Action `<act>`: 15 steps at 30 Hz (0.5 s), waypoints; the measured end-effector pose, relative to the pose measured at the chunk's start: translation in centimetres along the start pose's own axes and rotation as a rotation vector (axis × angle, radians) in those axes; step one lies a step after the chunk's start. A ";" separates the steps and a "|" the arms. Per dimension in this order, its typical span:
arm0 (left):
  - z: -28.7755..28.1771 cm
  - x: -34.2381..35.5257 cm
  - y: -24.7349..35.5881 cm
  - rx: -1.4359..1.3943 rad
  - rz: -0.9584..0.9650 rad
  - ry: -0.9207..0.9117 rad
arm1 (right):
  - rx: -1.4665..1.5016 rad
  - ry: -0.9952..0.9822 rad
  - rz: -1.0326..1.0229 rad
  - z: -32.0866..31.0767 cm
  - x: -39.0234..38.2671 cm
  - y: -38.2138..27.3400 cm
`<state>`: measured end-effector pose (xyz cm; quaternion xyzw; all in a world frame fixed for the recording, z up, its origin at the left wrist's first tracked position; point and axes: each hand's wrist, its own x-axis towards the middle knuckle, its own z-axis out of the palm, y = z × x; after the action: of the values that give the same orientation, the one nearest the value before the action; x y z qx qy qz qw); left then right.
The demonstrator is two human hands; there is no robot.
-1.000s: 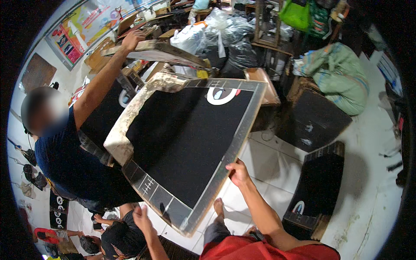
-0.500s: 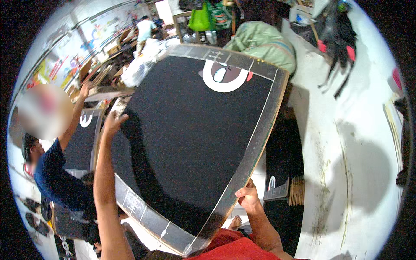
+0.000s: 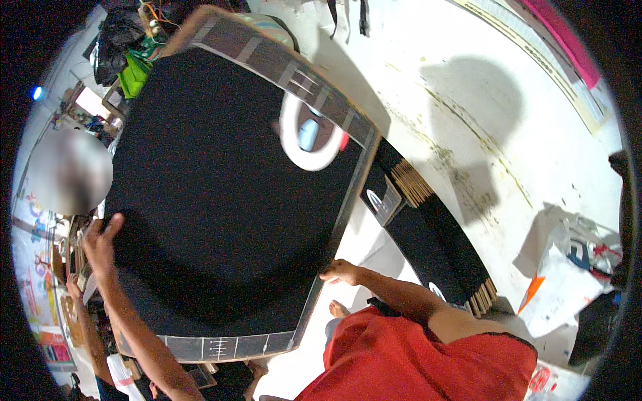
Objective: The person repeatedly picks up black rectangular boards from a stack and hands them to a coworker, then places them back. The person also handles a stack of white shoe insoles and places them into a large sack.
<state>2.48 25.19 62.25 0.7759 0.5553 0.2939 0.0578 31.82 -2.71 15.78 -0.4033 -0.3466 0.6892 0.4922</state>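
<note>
A large flat black panel (image 3: 200, 174) with a thin wooden edge fills the middle of the view, tilted in front of me. Grey border strips with white marks run along its ends, and a white ring print (image 3: 311, 160) with a pale blue and red centre sits near its far right corner. My left hand (image 3: 100, 247) holds the panel's left edge, thumb on the black face and other fingers partly hidden. Closed round the right edge is my right hand (image 3: 340, 271). Both hands bear the panel off the floor.
Against the white wall (image 3: 468, 60) at right leans a stack of similar black panels (image 3: 435, 230) with wooden edges. A white plastic bag (image 3: 562, 287) stands farther right. Another person's arm (image 3: 87, 327) reaches up at lower left. Green and black bags (image 3: 134, 73) hang at far left.
My view has swung right, and the panel has turned with both hands still on it. More of the wall stack and the white bag now show; the co-worker has shifted toward the lower left.
</note>
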 end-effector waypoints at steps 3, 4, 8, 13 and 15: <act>4.8 -5.2 2.4 -0.182 0.173 -0.080 | -0.993 0.092 0.001 3.5 -2.7 0.8; 6.8 -7.1 3.3 -0.112 0.203 -0.068 | -1.059 0.157 0.034 4.9 -3.4 -0.6; 14.7 -14.7 6.7 -0.041 0.469 -0.162 | -1.331 0.730 -0.594 10.3 -7.0 -10.5; 22.7 -18.9 7.7 -0.141 0.867 -0.372 | -1.597 0.585 -0.382 12.1 -4.8 -17.9; 25.3 -20.0 7.4 -0.152 1.006 -0.429 | -1.533 0.424 -0.106 10.5 -4.0 -17.4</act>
<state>17.57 10.48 36.78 0.9816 0.0689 0.1601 0.0780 30.12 -2.57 36.42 -0.7351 -0.6418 0.1430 0.1651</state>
